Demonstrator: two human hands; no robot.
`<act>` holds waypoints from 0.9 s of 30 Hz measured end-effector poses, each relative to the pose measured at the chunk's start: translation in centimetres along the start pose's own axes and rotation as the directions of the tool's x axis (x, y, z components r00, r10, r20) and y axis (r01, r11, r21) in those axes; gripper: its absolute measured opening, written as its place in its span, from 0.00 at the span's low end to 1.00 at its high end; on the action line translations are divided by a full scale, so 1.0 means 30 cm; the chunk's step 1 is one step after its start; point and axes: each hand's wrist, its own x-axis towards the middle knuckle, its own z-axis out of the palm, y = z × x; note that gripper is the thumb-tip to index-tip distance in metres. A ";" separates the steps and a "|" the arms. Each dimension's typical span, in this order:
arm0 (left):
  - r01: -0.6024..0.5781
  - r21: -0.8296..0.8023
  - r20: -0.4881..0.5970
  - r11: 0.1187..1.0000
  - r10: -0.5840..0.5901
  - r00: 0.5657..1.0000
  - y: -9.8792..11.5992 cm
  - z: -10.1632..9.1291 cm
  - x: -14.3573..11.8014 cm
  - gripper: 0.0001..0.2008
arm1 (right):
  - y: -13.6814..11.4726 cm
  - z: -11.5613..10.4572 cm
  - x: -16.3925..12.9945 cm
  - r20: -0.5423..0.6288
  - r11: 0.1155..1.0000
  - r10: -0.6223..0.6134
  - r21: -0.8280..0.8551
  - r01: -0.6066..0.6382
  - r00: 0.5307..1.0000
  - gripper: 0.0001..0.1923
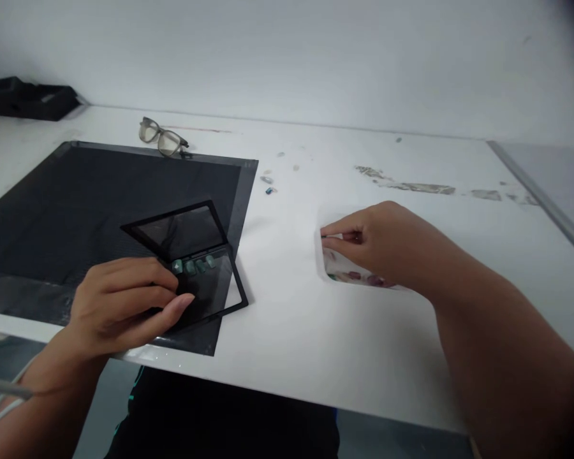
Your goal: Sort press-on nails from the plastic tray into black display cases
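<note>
A black hinged case lies unfolded on the dark mat, its lid tilted up at the back. Several green press-on nails sit in a row inside it. My left hand is closed over the case's left side, fingers curled and thumb reaching across. To the right, my right hand pinches thumb and forefinger together at the left wall of a clear shallow tray. A small dark bit shows between those fingertips, too small to name. Small coloured pieces lie in the tray, partly hidden by my hand.
Eyeglasses rest at the back edge of the dark mat. Several small loose pieces are scattered on the white table. Black trays stand at the far left. Torn tape marks the table's right back.
</note>
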 end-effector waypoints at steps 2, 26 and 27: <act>-0.006 0.001 -0.001 1.000 0.006 1.000 0.001 -0.001 0.001 0.10 | -0.009 -0.001 0.001 0.033 0.998 0.017 -0.053 -0.015 0.999 0.10; 0.048 -0.044 0.012 0.998 -0.048 0.999 0.001 -0.009 -0.015 0.10 | -0.010 -0.051 -0.018 0.100 0.855 0.059 0.509 -0.102 0.993 0.14; 0.054 -0.045 0.009 0.998 -0.054 0.999 0.000 -0.009 -0.016 0.10 | -0.014 -0.051 -0.020 0.096 0.851 0.052 0.517 -0.094 0.994 0.13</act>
